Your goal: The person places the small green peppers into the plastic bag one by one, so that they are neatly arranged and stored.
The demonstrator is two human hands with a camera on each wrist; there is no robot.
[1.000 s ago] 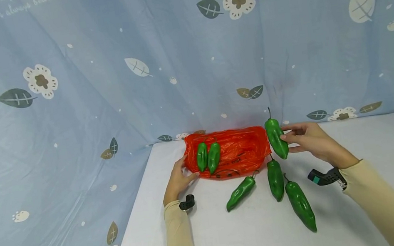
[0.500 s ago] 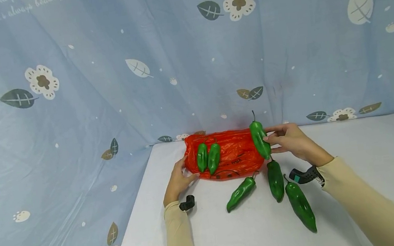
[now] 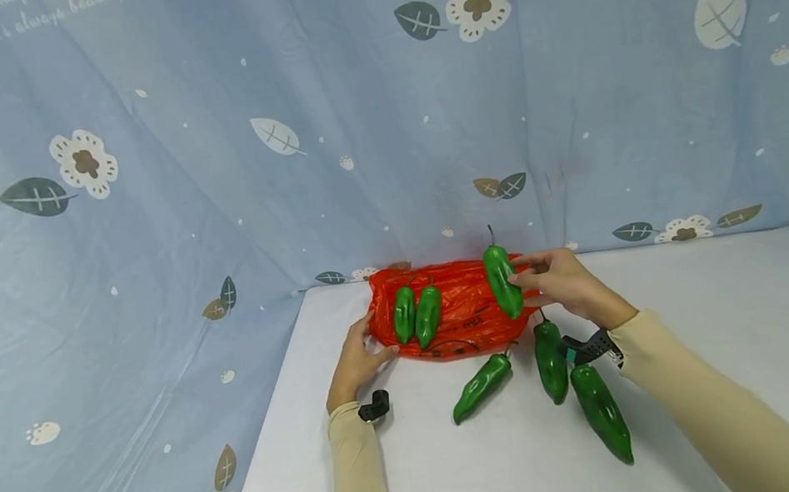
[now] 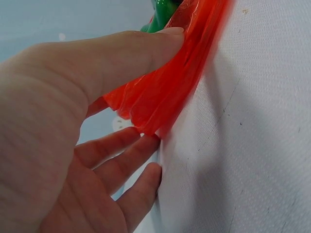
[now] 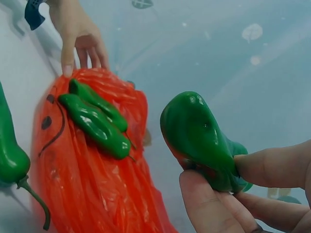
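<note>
You have a green pepper (image 3: 503, 281) over the right part of the red bag (image 3: 463, 303), your right hand's (image 3: 562, 285) thumb and fingers clamped on it. Two smaller peppers (image 3: 429, 317) lie side by side on the bag's left part. Your left hand (image 3: 358, 364) is at that end, thumb on the plastic, lower fingers apart; you cannot tell whether the partly hidden index finger pinches. Nearer you, three loose peppers (image 3: 551, 361) lie on the white tabletop (image 3: 439, 458).
</note>
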